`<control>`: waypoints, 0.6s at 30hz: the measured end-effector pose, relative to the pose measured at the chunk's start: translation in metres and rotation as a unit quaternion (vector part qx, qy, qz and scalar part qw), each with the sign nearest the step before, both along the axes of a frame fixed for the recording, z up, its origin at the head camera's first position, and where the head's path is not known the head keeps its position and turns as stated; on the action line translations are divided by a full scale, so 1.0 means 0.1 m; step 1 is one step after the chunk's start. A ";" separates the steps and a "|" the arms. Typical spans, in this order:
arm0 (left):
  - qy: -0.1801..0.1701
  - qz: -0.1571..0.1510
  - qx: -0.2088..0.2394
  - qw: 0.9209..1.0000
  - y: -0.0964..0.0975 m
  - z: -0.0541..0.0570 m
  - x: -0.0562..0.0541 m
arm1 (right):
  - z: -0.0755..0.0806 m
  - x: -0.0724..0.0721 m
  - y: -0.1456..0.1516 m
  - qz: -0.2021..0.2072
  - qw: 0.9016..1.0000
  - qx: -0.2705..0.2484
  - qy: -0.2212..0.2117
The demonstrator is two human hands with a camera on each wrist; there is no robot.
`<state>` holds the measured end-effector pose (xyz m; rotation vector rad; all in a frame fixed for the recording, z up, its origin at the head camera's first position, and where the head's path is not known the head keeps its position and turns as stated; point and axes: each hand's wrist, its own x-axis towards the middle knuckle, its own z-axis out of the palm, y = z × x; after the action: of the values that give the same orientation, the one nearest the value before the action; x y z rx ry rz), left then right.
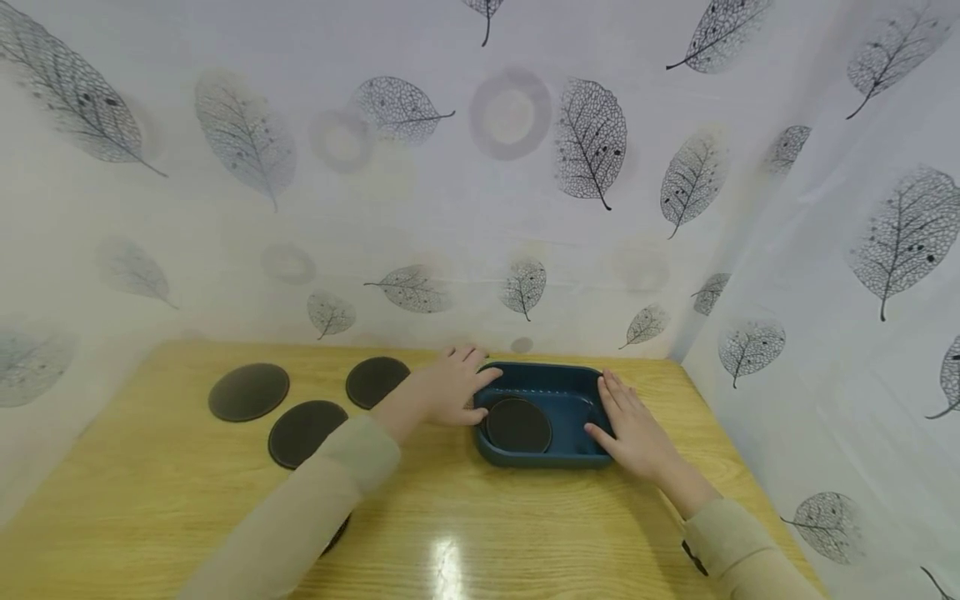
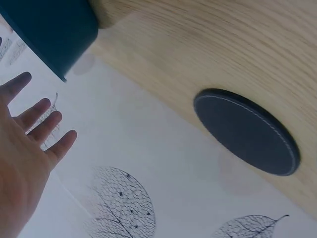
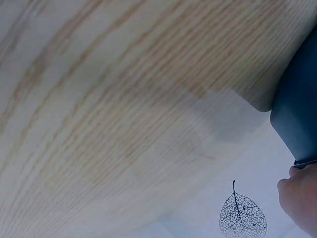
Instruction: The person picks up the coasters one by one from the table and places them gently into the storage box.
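Observation:
A dark blue rectangular tray (image 1: 570,410) with rounded corners stands on the wooden table, and one round black coaster (image 1: 519,426) lies in its left part. My left hand (image 1: 452,387) is at the tray's left end, thumb and forefinger reaching over the rim in the head view. In the left wrist view, its fingers (image 2: 63,144) are straight and spread, with nothing between them. My right hand (image 1: 632,427) rests at the tray's right end, its fingers extended along the rim and the thumb over the inside. In the right wrist view only part of that hand shows, at the rim.
Left of the tray lie more black coasters, one at the far left (image 1: 249,392), one near the back (image 1: 377,382) and one in front (image 1: 306,433). Another dark edge (image 1: 336,536) shows from under my left sleeve. A leaf-patterned curtain (image 1: 450,208) borders the table behind and at right.

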<state>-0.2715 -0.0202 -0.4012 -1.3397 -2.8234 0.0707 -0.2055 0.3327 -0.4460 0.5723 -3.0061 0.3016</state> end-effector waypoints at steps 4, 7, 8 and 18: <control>-0.007 0.020 0.011 1.000 -0.12 -0.03 -0.03 | 0.01 0.01 0.00 -0.003 1.000 -0.001 0.000; -0.012 0.034 0.020 0.999 -0.22 -0.05 -0.03 | 0.02 0.01 0.00 -0.003 1.000 -0.001 -0.001; -0.014 0.039 0.022 0.999 -0.25 -0.06 -0.04 | 0.02 0.01 0.00 -0.003 1.000 -0.001 -0.001; -0.027 0.089 0.042 0.995 -0.60 -0.17 -0.07 | 0.02 0.01 -0.02 -0.002 1.000 0.001 0.001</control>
<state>-0.2788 -0.0802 -0.4184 -1.0889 -2.9478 -0.0835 -0.2044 0.3311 -0.4443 0.5673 -3.0062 0.2983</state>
